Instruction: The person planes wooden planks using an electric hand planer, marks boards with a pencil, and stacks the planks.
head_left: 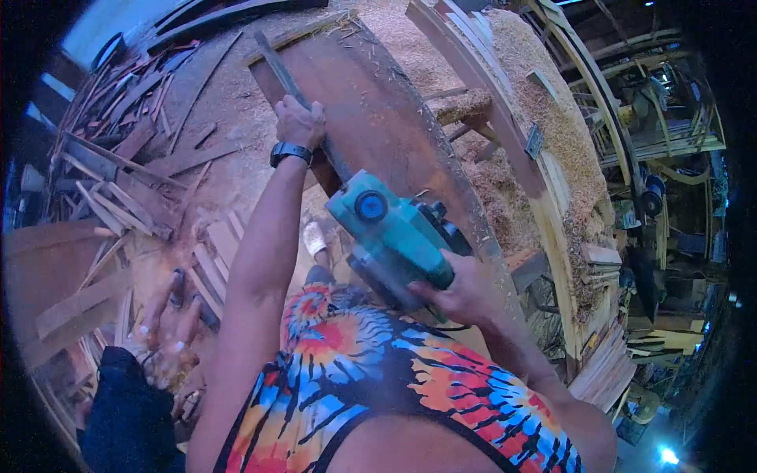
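My left hand [300, 122], with a black watch at the wrist, is closed around a narrow strip of wood [277, 67] along the near edge of a wide brown board [371, 102]. Closer to my body, my right hand [457, 288] grips the rear handle of a green electric planer [394, 229]. The planer's front end meets the strip below my left hand. Its body hides the rest of the strip, and its underside does not show.
Long curved planks [520, 150] rest on supports to the right amid wood shavings [505, 71]. Scrap wood [118, 189] litters the ground at left. Another person's legs [169, 331] and dark clothing show at lower left. A bright light [669, 456] shines at lower right.
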